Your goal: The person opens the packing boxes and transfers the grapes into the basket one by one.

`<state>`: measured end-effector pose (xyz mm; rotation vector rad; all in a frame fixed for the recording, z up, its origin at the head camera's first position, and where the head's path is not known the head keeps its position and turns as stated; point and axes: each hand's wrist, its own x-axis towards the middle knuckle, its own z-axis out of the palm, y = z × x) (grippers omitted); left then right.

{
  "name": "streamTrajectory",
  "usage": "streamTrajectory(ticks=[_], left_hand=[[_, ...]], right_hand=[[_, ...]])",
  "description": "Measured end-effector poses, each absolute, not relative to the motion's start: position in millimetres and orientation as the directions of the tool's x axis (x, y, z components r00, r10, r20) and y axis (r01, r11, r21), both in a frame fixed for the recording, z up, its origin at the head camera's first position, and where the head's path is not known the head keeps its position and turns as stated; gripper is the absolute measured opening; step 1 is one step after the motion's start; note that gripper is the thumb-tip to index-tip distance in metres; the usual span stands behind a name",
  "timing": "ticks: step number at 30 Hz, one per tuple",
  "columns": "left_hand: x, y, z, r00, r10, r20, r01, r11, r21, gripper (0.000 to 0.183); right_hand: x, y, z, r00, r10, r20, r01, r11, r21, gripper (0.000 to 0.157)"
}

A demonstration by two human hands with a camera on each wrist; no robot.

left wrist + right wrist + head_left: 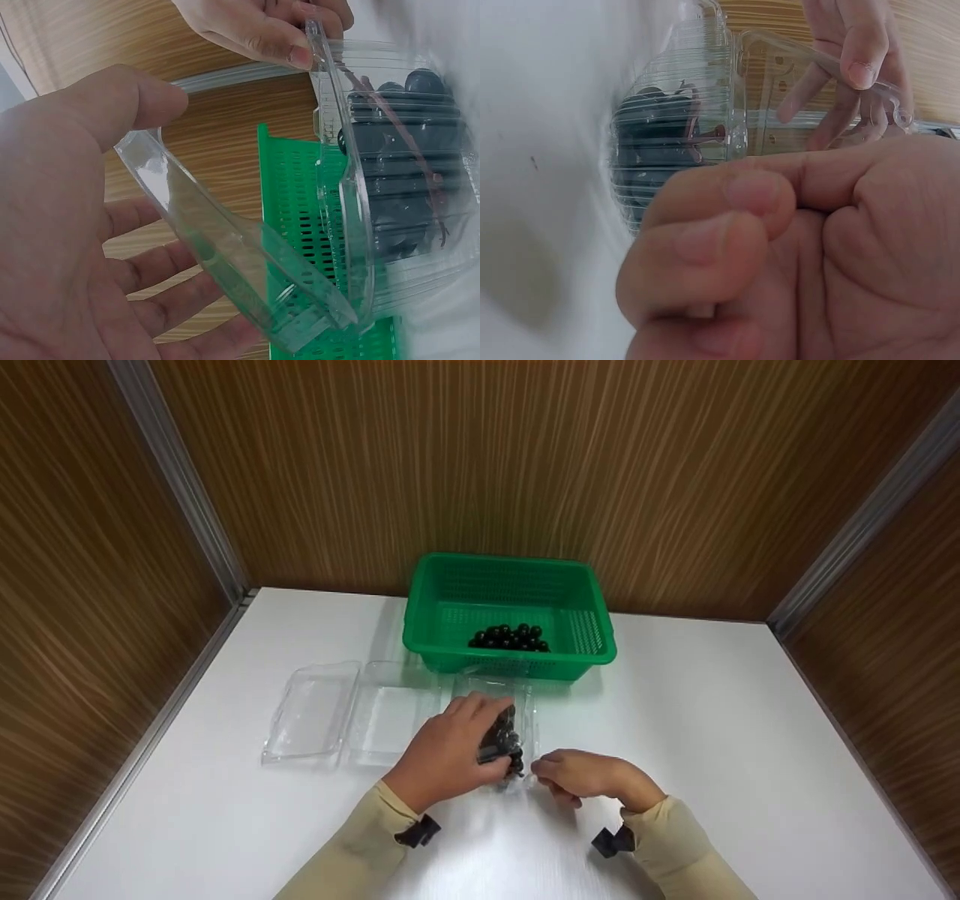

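Note:
A clear plastic clamshell box [360, 247] holds dark grapes [405, 172] with a reddish stem running along them. Its lid [217, 225] stands raised at an angle to the base. My left hand [450, 746] holds this lid, thumb at one edge and fingers spread along the other side; in the head view it covers part of the box. At the near end, my right hand [589, 776] pinches the box rim between thumb and index finger, the other fingers curled. The right wrist view shows the grapes [660, 135] through the ribbed wall, beyond the right fingers.
A green basket [510, 658] stands behind the box, with more dark grapes [510, 637] inside. To the left lies an opened clear clamshell [311, 712], lid and base side by side. Wood-patterned panels [510, 472] enclose the white table [712, 735] at the back and sides.

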<state>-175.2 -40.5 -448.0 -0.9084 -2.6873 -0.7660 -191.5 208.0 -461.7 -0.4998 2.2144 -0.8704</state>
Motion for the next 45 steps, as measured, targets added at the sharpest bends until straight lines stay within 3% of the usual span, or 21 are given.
streamTrajectory(ticks=[33,45], left_hand=[[-179,-59,-439,-0.760,0.494,0.423,0.646,0.649,0.403,0.081],[-179,-66,-433,-0.780,0.491,0.388,0.622,0.676,0.395,0.081]], right_hand=[[-193,211,-460,-0.705,-0.521,-0.482,-0.092,0.741,-0.666,0.042],[-194,212,-459,-0.719,-0.519,-0.462,-0.127,0.752,-0.647,0.042]])
